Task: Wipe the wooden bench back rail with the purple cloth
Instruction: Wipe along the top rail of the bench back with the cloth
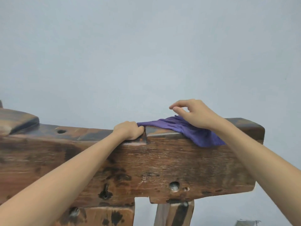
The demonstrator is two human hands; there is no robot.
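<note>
A thick, dark, worn wooden back rail (162, 162) runs across the view, with holes and a notch in its top edge. The purple cloth (192, 132) lies draped over the rail's top near its right end, and part of it hangs down the front face. My left hand (129, 130) is closed on the cloth's left corner at the notch, pulling it taut. My right hand (193, 114) hovers over the cloth with its heel on the fabric and its fingers curled and raised.
A plain pale wall (146, 54) stands right behind the rail. A raised wooden block (17, 121) sits on the rail's top at the far left. Wooden uprights (174, 214) support the rail from below. The rail ends at the right (259, 132).
</note>
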